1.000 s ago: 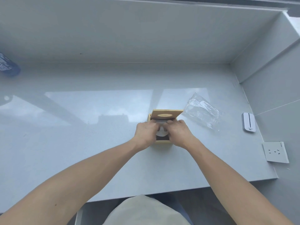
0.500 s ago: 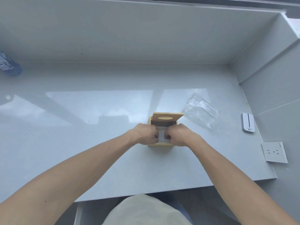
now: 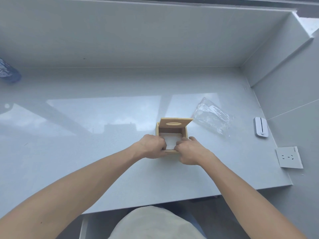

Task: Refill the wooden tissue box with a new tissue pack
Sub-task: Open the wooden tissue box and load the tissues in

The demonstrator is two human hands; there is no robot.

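Note:
A small wooden tissue box (image 3: 186,132) stands on the grey counter, its slotted lid (image 3: 175,123) tilted up at the far side. White tissues (image 3: 170,141) fill its inside, seen between my hands. My left hand (image 3: 151,147) curls over the box's left near corner with fingers reaching into the box onto the tissues. At the right near corner my right hand (image 3: 188,151) does the same, its thumb on the right wall. The front wall of the box is mostly hidden by both hands.
An empty clear plastic wrapper (image 3: 211,117) lies right of the box. Further right are a white oblong device (image 3: 260,126) and a white socket plate (image 3: 289,156) near the counter's right edge. A blue object (image 3: 8,72) sits at the far left. Walls close the back and right.
My hands have spread apart and sunk lower into the box, pressing the tissues down; more of the white tissue now shows between them. The lid stays tilted up.

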